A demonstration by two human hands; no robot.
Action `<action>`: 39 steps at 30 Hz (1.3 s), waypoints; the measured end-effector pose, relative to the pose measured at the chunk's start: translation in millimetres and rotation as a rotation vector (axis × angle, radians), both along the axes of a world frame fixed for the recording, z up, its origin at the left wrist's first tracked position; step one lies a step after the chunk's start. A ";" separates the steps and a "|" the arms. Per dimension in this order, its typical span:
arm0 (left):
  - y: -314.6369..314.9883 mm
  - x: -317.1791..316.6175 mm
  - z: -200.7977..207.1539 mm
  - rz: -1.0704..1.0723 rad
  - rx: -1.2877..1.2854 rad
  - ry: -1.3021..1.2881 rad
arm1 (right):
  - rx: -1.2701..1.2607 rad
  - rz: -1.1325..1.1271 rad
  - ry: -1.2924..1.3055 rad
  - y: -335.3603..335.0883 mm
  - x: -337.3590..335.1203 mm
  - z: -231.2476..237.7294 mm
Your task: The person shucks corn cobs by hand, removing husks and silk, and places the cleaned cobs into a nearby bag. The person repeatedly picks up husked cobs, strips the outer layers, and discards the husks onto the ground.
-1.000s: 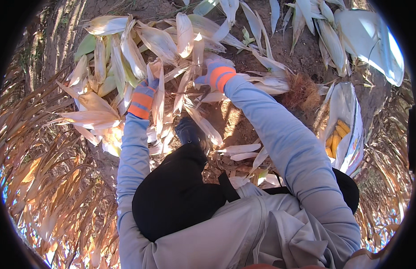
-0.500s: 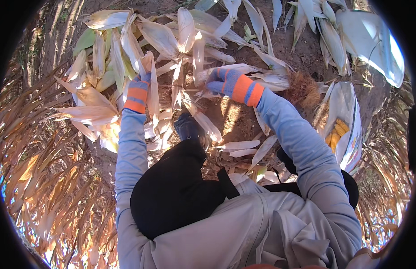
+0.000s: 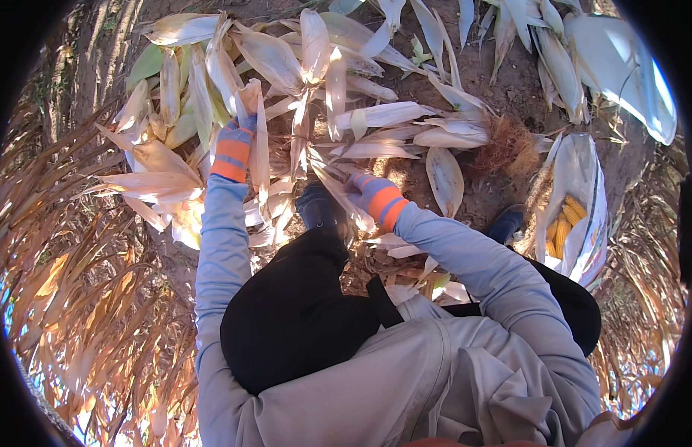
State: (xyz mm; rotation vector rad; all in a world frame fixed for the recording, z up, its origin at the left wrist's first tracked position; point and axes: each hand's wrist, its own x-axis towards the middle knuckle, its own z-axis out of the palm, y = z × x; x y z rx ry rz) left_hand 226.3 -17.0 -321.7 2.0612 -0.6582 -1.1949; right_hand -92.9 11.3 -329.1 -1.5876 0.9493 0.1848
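Both my hands wear grey-purple gloves with orange bands. My left hand (image 3: 234,149) is closed on a dry corn husk (image 3: 252,100), whose pale leaf stands up past the fingers. My right hand (image 3: 372,195) is lower and nearer my body, its fingers closed at the edge of another dry husk leaf (image 3: 332,177). That leaf hangs from a husk bunch (image 3: 301,123) lying between my hands. The right fingertips are partly hidden among the leaves. A heap of pale husks (image 3: 167,186) lies left of my left hand.
On the right a white sack (image 3: 592,216) stands open with yellow corn ears (image 3: 562,227) inside. Brown corn silk (image 3: 506,145) lies beside loose husks. A white plastic sheet (image 3: 621,71) is at the far right. My shoe (image 3: 320,208) is below the husks; dry stalks (image 3: 100,298) line the left.
My right hand has moved down toward my body, away from the husks it was over, and now closes on a hanging leaf. My left hand has hardly moved. My right shoe shows more.
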 end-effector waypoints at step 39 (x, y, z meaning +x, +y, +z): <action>-34.9 -27.1 100.0 -0.177 -0.370 -0.638 | -0.024 0.143 0.344 -132.2 -193.3 165.8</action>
